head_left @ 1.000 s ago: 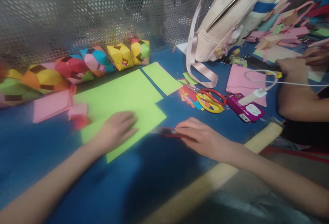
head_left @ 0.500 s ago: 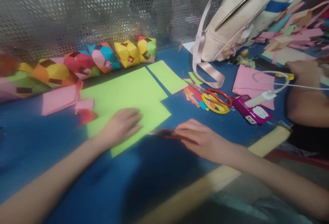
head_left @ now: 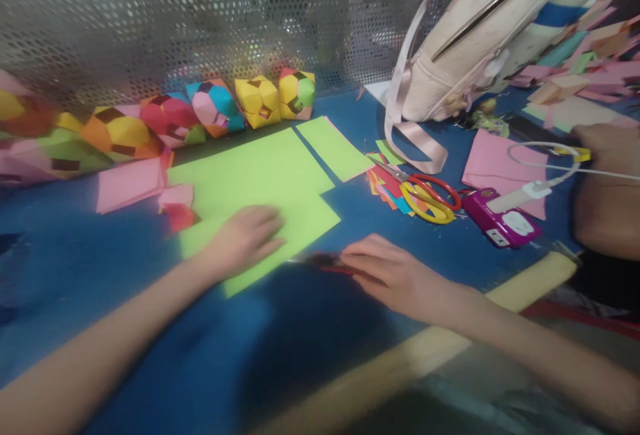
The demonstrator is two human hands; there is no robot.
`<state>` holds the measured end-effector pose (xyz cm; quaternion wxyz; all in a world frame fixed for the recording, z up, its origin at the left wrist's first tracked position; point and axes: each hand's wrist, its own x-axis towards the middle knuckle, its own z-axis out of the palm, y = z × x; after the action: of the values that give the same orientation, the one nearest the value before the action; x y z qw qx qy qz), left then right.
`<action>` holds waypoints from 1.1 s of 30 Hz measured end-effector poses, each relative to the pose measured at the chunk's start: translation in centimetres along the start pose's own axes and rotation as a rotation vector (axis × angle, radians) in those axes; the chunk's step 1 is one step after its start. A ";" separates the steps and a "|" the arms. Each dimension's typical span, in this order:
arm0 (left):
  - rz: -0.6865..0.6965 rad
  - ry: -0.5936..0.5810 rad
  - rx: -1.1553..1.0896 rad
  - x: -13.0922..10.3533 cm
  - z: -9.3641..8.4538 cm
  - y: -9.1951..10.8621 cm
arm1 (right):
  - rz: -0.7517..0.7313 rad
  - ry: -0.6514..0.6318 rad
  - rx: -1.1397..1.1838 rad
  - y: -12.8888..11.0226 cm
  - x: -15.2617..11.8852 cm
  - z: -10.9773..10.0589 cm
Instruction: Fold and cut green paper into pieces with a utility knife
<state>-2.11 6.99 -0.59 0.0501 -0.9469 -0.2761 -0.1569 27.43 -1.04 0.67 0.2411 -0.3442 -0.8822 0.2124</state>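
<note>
My left hand (head_left: 250, 238) lies on a light green sheet of paper (head_left: 310, 218), fingers stretched out and slightly blurred. Beneath that sheet, or folded with it, more green paper (head_left: 240, 162) spreads toward the back. My right hand (head_left: 383, 268) grips a slim knife (head_left: 327, 261) with a dark and red handle. Its pale tip points left, close to the green sheet's near edge; blur hides whether they touch. A narrower green strip (head_left: 333, 148) rests just beyond, pink showing along its edge.
Folded paper balls (head_left: 257, 102) line the perforated metal panel (head_left: 225, 22). Pink papers (head_left: 130, 185) lie left. Scissors (head_left: 430, 198) rest on colored scraps, beside a purple device (head_left: 503, 218) with a cable. A pale backpack (head_left: 465, 42) stands behind. Another person's arm (head_left: 605, 188) is at right.
The view has shifted, so the tabletop things appear farther right. The knife sits slightly farther left relative to the green sheet. My left hand stays on the paper.
</note>
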 end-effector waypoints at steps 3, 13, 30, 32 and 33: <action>-0.002 0.003 0.005 0.0 0.1 0.0 | -0.006 0.010 -0.009 -0.1 0.1 0.2; 0.023 0.023 0.039 0.0 0.0 0.1 | -0.014 -0.022 0.014 -0.3 0.3 0.8; 0.008 0.012 0.008 0.1 0.1 0.3 | -0.059 -0.046 0.007 -1.4 1.2 1.1; 0.007 0.016 0.004 0.2 0.1 0.3 | -0.073 -0.042 0.004 -1.4 1.3 1.2; 0.008 0.017 0.001 0.2 0.1 0.3 | -0.074 -0.040 0.003 -1.4 1.3 1.2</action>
<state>-1.78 6.84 -0.63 0.0534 -0.9466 -0.2719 -0.1648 25.16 -1.31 0.84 0.2315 -0.3068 -0.8986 0.2115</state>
